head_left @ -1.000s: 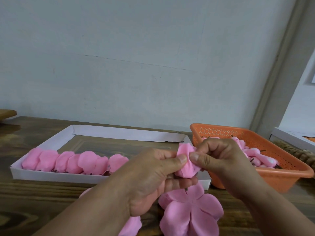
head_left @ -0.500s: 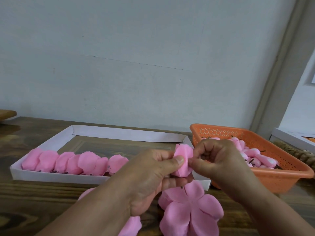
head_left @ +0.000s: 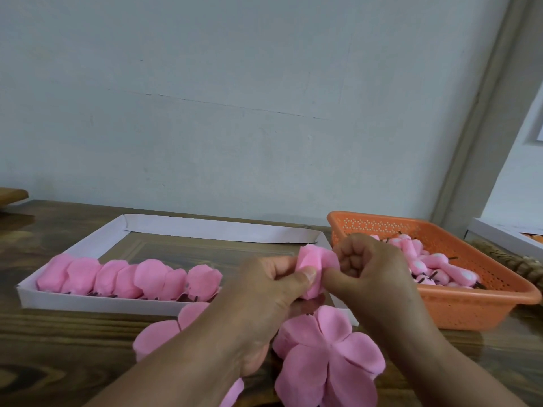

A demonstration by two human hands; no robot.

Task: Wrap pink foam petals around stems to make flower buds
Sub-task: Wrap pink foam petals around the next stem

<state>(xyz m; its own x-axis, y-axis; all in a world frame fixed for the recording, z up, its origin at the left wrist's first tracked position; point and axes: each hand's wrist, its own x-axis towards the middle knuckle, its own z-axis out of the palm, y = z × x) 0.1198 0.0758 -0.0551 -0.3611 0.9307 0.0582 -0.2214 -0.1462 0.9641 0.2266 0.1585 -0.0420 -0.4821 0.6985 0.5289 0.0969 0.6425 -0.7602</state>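
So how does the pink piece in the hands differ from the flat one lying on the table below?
The piece in the hands is curled into a tight bud and held up; the flat piece lies spread open, its petals fanned out, untouched on the table. The bud looks smaller. Both are pink foam.

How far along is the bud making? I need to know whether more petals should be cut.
Done: a row of wrapped buds lies in the white tray. In hand: the left hand and right hand both pinch one bud being wrapped. Left: bare cores fill the orange basket, and flat petal sheets wait on the table.
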